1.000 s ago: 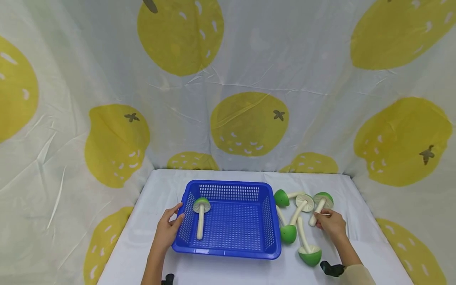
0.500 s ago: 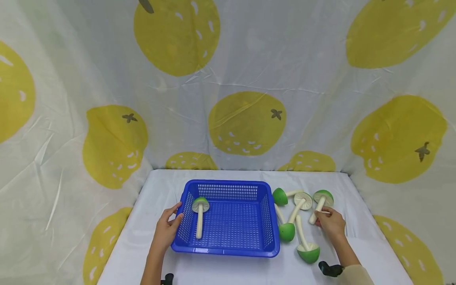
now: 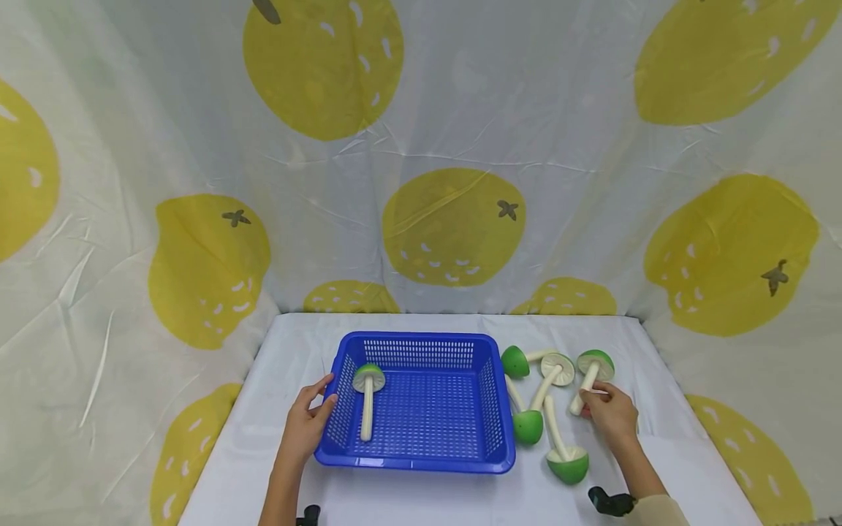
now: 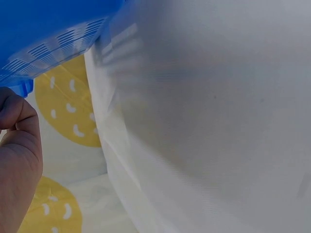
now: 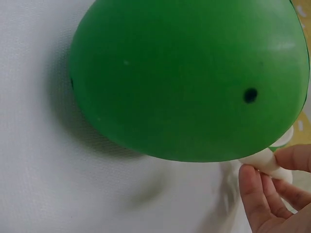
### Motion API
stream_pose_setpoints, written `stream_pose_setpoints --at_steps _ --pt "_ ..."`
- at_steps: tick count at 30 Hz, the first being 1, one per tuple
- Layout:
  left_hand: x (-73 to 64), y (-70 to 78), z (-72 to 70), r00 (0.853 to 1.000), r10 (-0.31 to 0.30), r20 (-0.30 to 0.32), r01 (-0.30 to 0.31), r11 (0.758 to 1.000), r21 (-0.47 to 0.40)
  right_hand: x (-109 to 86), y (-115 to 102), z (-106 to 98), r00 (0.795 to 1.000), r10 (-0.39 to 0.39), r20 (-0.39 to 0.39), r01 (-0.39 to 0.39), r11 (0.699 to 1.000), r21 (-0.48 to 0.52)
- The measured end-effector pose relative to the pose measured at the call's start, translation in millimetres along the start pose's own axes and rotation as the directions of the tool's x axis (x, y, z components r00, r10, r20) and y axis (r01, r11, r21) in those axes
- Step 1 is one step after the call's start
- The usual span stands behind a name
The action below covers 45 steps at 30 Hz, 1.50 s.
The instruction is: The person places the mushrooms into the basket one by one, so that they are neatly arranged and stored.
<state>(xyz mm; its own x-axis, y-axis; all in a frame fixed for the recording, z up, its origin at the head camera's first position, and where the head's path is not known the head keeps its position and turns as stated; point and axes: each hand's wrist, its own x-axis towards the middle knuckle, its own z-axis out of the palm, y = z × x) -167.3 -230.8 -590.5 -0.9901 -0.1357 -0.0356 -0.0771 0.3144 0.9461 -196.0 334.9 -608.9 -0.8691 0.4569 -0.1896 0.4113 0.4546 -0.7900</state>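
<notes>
A blue plastic basket [image 3: 414,466] with slotted sides stands on the white-covered table. Inside it, toward the left, lies a toy mushroom [image 3: 368,409] with a green cap and white stem. My left hand [image 3: 305,424] holds the basket's left rim between thumb and fingers; the left wrist view catches only part of that hand [image 4: 19,150]. At the right, my right hand [image 3: 612,416] pinches the white stem of another green-capped mushroom [image 3: 596,363], its cap pointing away from me. In the right wrist view the fingers [image 5: 255,194] are on a pale stem behind a large green cap [image 5: 184,82].
Between basket and right hand lie several more mushrooms: one with its cap at the back [image 3: 515,361], one showing its pale underside [image 3: 558,369], one against the basket [image 3: 528,427], one nearest me [image 3: 568,465]. A lemon-print curtain [image 3: 454,226] rises behind the table.
The whole head view has shifted slightly left. Both hands keep nearly the same places, the left at the basket rim and the right on the mushroom stem.
</notes>
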Motion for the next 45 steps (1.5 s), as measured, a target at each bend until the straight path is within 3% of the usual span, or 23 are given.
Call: stream_pose_setpoints --at_steps 18,28,45 --pt "-0.8 5.4 -0.2 1.0 0.015 -0.004 -0.015 1.0 0.027 -11.7 -28 -5 0.995 -0.098 -0.005 0.098 0.995 0.027" --pt "-1.6 4.0 -0.6 1.0 0.013 0.004 -0.013 1.0 0.021 -21.6 -51 -8 0.978 -0.208 -0.024 0.209 0.973 0.098" --pt "-1.2 2.9 -0.7 1.0 0.014 0.007 -0.014 1.0 0.005 -45.3 -79 6 0.953 -0.301 0.022 0.296 0.946 0.133"
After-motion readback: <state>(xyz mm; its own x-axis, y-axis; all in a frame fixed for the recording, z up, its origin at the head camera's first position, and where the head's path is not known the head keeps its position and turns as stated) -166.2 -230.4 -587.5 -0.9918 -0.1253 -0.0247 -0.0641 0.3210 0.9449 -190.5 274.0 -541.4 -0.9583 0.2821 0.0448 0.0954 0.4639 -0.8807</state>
